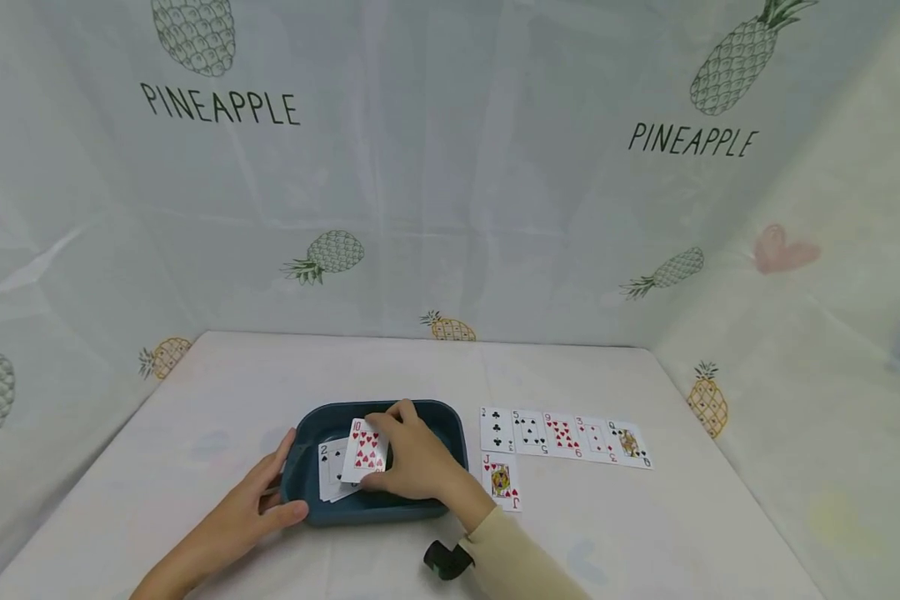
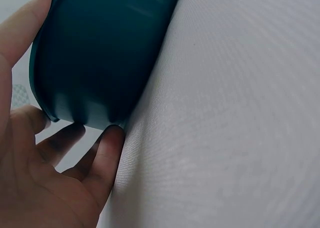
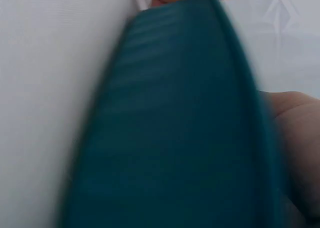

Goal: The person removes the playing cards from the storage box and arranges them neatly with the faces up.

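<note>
A dark teal tray (image 1: 378, 515) stands on the table with several playing cards inside, a two (image 1: 327, 475) showing on top at the left. Between thumb and fingers my right hand (image 1: 423, 462) pinches a ten of hearts (image 1: 363, 450) above those cards. My left hand (image 1: 243, 512) holds the tray's left end, thumb at the front corner and fingers along the side. The left wrist view shows its fingertips against the tray wall (image 2: 100, 58). In the right wrist view the tray's blurred outer wall (image 3: 170, 118) hides the cards.
Right of the tray, a row of several face-up cards (image 1: 562, 435) runs across the table (image 1: 607, 533). A jack (image 1: 501, 481) lies below the row's left end. Pineapple-printed sheeting (image 1: 457, 183) hangs behind and beside the table.
</note>
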A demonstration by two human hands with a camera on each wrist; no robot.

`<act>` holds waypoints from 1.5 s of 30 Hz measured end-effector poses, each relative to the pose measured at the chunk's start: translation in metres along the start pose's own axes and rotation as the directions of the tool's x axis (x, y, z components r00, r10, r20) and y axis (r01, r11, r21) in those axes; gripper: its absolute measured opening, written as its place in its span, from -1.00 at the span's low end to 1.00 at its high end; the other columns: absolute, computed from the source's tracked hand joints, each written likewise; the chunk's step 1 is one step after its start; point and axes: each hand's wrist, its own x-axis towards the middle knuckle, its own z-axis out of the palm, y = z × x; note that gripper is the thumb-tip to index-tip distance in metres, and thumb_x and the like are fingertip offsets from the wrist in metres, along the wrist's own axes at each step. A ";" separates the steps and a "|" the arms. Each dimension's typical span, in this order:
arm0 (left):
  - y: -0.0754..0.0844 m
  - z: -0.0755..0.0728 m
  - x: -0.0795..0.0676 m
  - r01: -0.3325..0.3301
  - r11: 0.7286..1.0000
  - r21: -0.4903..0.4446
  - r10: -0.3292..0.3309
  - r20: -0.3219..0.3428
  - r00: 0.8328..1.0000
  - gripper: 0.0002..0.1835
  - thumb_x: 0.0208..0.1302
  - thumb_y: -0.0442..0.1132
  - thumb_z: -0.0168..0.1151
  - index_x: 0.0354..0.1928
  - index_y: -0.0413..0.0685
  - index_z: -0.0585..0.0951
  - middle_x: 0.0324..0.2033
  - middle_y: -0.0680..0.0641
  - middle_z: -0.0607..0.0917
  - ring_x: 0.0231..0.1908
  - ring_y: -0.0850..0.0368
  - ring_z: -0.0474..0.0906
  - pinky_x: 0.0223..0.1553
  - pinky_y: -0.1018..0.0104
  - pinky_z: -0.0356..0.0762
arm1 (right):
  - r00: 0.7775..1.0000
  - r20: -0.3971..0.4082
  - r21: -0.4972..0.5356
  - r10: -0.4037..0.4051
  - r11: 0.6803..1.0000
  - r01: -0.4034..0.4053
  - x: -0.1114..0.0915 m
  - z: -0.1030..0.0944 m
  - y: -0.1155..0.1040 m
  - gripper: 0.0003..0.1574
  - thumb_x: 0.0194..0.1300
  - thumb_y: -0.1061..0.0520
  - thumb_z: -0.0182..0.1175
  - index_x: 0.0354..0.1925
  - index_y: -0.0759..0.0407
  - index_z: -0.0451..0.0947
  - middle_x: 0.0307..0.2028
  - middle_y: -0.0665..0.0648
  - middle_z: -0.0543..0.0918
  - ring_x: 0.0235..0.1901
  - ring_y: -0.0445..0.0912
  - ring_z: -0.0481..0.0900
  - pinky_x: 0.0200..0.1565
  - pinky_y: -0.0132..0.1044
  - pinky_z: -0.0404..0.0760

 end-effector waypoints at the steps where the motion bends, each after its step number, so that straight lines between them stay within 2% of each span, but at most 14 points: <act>1: 0.000 0.000 0.000 -0.003 1.000 0.006 0.003 -0.005 1.000 0.09 0.51 0.02 0.34 0.74 0.36 -0.24 0.63 -0.41 0.01 0.47 -0.38 0.35 0.15 0.60 0.45 | 1.000 -0.002 -0.005 -0.002 1.000 0.002 -0.002 -0.005 0.001 0.05 0.16 -0.13 0.63 0.52 0.02 0.44 0.25 0.10 0.40 0.01 -0.14 0.52 0.05 -0.31 0.61; 3: 0.000 -0.001 -0.001 -0.006 1.000 0.013 0.006 -0.011 1.000 0.09 0.50 0.02 0.35 0.74 0.32 -0.24 0.62 -0.42 0.01 0.46 -0.40 0.37 0.18 0.54 0.49 | 1.000 -0.004 -0.011 -0.004 1.000 0.004 -0.007 -0.016 0.003 0.05 0.16 -0.14 0.63 0.52 0.00 0.43 0.26 0.11 0.40 0.00 -0.13 0.53 0.08 -0.29 0.62; 8: 0.000 0.000 -0.001 -0.010 1.000 0.026 0.010 -0.013 1.000 0.10 0.50 0.03 0.36 0.75 0.26 -0.23 0.63 -0.43 -0.01 0.46 -0.39 0.38 0.23 0.43 0.53 | 1.000 -0.014 0.006 0.011 1.000 -0.011 -0.026 -0.048 0.017 0.04 0.19 -0.07 0.62 0.54 -0.01 0.41 0.30 0.13 0.36 -0.06 -0.04 0.58 -0.10 -0.32 0.64; 13: -0.002 -0.001 -0.001 -0.010 1.000 0.005 0.010 -0.003 1.000 0.09 0.51 0.02 0.35 0.74 0.34 -0.24 0.63 -0.42 -0.02 0.46 -0.39 0.37 0.18 0.54 0.49 | 0.998 -0.029 0.023 0.060 0.998 -0.059 -0.048 -0.074 0.041 0.04 0.19 0.01 0.62 0.55 0.01 0.40 0.32 0.13 0.35 -0.09 -0.05 0.57 -0.27 -0.36 0.63; 18: -0.003 -0.001 -0.001 -0.013 1.000 -0.024 0.013 0.001 1.000 0.09 0.51 -0.02 0.34 0.74 0.31 -0.25 0.63 -0.43 -0.04 0.45 -0.38 0.39 0.13 0.66 0.41 | 0.994 -0.042 0.034 0.099 0.995 -0.097 -0.069 -0.090 0.067 0.07 0.16 0.02 0.63 0.56 0.00 0.39 0.30 0.13 0.37 -0.10 -0.05 0.55 -0.27 -0.33 0.61; 24: -0.001 -0.001 -0.001 -0.006 0.999 -0.032 0.006 0.002 1.000 0.09 0.51 -0.01 0.34 0.75 0.27 -0.25 0.63 -0.43 -0.03 0.44 -0.38 0.40 0.10 0.67 0.41 | 0.990 -0.060 0.018 0.128 0.992 -0.128 -0.091 -0.098 0.103 0.09 0.13 0.01 0.65 0.54 0.05 0.41 0.28 0.13 0.37 -0.11 -0.09 0.53 -0.26 -0.35 0.60; 28: -0.001 -0.001 -0.001 -0.015 0.999 -0.028 0.015 0.005 1.000 0.09 0.52 -0.03 0.33 0.75 0.23 -0.25 0.62 -0.44 -0.02 0.44 -0.39 0.40 0.10 0.67 0.41 | 0.993 -0.064 -0.002 0.104 0.995 -0.104 -0.106 -0.101 0.124 0.08 0.11 0.02 0.66 0.52 0.12 0.42 0.25 0.15 0.38 -0.13 -0.14 0.54 -0.22 -0.35 0.61; 31: -0.002 -0.001 0.000 -0.013 1.000 -0.024 0.013 0.007 1.000 0.08 0.52 -0.03 0.33 0.75 0.22 -0.25 0.62 -0.44 -0.02 0.44 -0.40 0.40 0.14 0.60 0.47 | 0.995 -0.064 -0.016 0.082 0.996 -0.083 -0.117 -0.104 0.135 0.07 0.10 0.04 0.66 0.50 0.16 0.44 0.23 0.15 0.39 -0.17 -0.13 0.54 -0.21 -0.36 0.59; 38: -0.001 -0.001 0.000 -0.009 1.000 -0.020 0.010 0.008 1.000 0.07 0.53 -0.01 0.32 0.74 0.29 -0.25 0.63 -0.42 -0.03 0.45 -0.42 0.38 0.15 0.59 0.46 | 0.994 -0.035 -0.036 0.099 0.994 -0.101 -0.136 -0.104 0.155 0.04 0.09 0.02 0.66 0.48 0.11 0.47 0.25 0.12 0.40 -0.19 -0.16 0.51 -0.23 -0.38 0.55; 41: 0.000 -0.001 0.000 -0.005 1.000 -0.008 0.005 0.007 1.000 0.07 0.52 0.01 0.31 0.74 0.32 -0.25 0.63 -0.42 -0.04 0.46 -0.43 0.37 0.21 0.45 0.53 | 0.996 -0.014 -0.047 0.088 0.995 -0.089 -0.142 -0.103 0.158 0.01 0.09 -0.01 0.67 0.45 0.11 0.51 0.24 0.11 0.40 -0.18 -0.19 0.50 -0.19 -0.39 0.54; 45: 0.001 -0.001 -0.001 0.009 1.000 0.005 -0.009 0.003 1.000 0.08 0.52 0.03 0.32 0.74 0.32 -0.26 0.63 -0.43 -0.04 0.46 -0.42 0.37 0.30 0.15 0.58 | 0.998 0.002 -0.060 0.066 0.996 -0.065 -0.148 -0.102 0.161 -0.03 0.08 -0.03 0.67 0.41 0.12 0.54 0.19 0.09 0.40 -0.21 -0.23 0.45 -0.18 -0.41 0.49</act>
